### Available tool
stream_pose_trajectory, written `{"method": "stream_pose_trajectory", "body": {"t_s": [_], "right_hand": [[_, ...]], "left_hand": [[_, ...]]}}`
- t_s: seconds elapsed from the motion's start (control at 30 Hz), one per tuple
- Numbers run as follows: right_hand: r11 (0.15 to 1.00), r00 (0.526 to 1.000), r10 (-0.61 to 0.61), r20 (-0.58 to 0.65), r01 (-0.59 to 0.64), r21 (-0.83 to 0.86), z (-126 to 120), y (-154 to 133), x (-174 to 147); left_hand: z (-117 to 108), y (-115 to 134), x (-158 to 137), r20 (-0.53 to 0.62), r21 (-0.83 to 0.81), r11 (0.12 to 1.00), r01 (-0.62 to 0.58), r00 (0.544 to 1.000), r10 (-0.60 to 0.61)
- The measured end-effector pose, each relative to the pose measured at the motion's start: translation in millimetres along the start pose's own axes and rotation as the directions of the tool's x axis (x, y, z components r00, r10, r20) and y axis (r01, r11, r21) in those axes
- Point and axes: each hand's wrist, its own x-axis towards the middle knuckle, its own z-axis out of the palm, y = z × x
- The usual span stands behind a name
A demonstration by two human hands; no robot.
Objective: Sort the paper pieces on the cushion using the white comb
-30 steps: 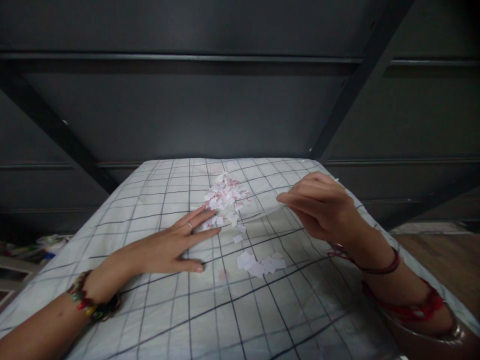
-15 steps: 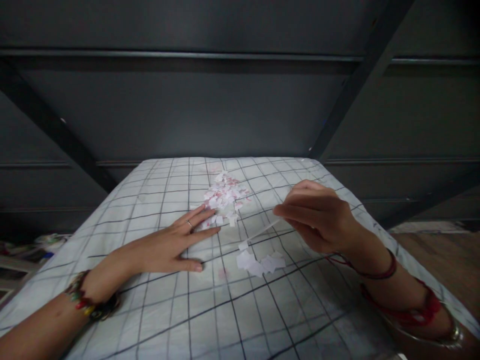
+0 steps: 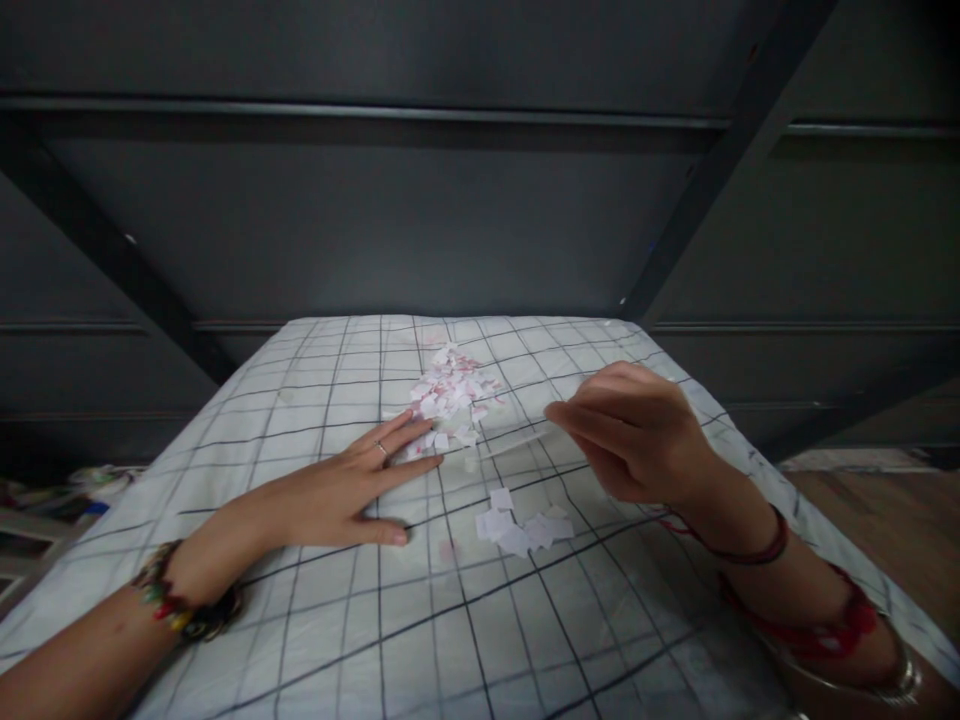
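A dark grey wall (image 3: 375, 230) of large panels stands behind the tabletop (image 3: 330, 640), which is white with dark grid lines. Thin horizontal rails (image 3: 375, 112) cross this wall, and two slanting beams (image 3: 742, 140) divide it. At right, a brownish floor (image 3: 892, 530) is visible; at left, a pale frame (image 3: 30, 530) stands near unclear small objects (image 3: 82, 490). The light is rather dim.

Paper scraps (image 3: 451, 392): matt, I log. Thin stick (image 3: 514, 441): blurred, material unclear to me. Tablecloth (image 3: 330, 620): smooth, faint sheen. Panel (image 3: 360, 220): metal-looking, satin. Ring (image 3: 382, 448), bangle (image 3: 910, 680): shiny metal.
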Motion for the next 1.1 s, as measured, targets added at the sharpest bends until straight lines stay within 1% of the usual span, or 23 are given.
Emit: {"method": "stream_pose_trajectory", "body": {"t_s": [0.07, 0.13, 0.23, 0.33, 0.57, 0.7, 0.8, 0.9, 1.1], "right_hand": [[1.0, 0.999, 0.015, -0.037, -0.015, 0.01, -2.0, -0.3, 0.3], [0.999, 0.998, 0.027, -0.05, -0.028, -0.017, -1.3, -0.5, 0.6], [0.998, 1.0, 0.012, -0.008, -0.012, -0.062, 2.4, -0.8, 0.8], [0.998, 1.0, -0.004, 0.01, 0.004, -0.061, 3.7, -0.9, 0.5], [0.998, 0.999, -0.003, -0.032, 0.001, -0.062, 1.9, -0.2, -0.2], [0.996, 1.0, -0.007, 0.008, 0.007, -0.091, 3.9, -0.1, 0.3], [0.992, 0.999, 0.018, 0.03, -0.014, -0.126, 4.5, 0.0, 0.8], [0.99, 0.999, 0.029, 0.029, -0.025, -0.142, 4.7, 0.2, 0.6], [0.992, 1.0, 0.011, 0.025, -0.008, -0.128, 4.3, 0.1, -0.2]], "left_hand": [[-0.2, -0.2, 0.0, -0.006, -0.007, 1.0, -0.002, 1.0, 0.002], [-0.1, -0.2, 0.3, -0.011, -0.013, 1.0, -0.006, 1.0, 0.006], [-0.1, 0.3, 0.8, -0.013, -0.016, 1.0, -0.011, 1.0, 0.011], [-0.2, 0.4, 1.2, -0.012, -0.019, 1.0, -0.003, 1.0, 0.003], [0.6, -0.5, -0.1, 0.006, -0.013, 1.0, 0.001, 1.0, -0.001], [1.1, 0.2, 0.3, 0.005, -0.008, 1.0, 0.004, 1.0, -0.004], [0.4, 1.4, 1.6, -0.004, -0.009, 1.0, -0.003, 1.0, 0.003], [-0.9, 2.7, 2.3, -0.006, -0.01, 1.0, 0.001, 1.0, -0.001], [-1.8, 2.7, 2.0, -0.035, -0.028, 1.0, 0.002, 0.999, -0.003]]}}
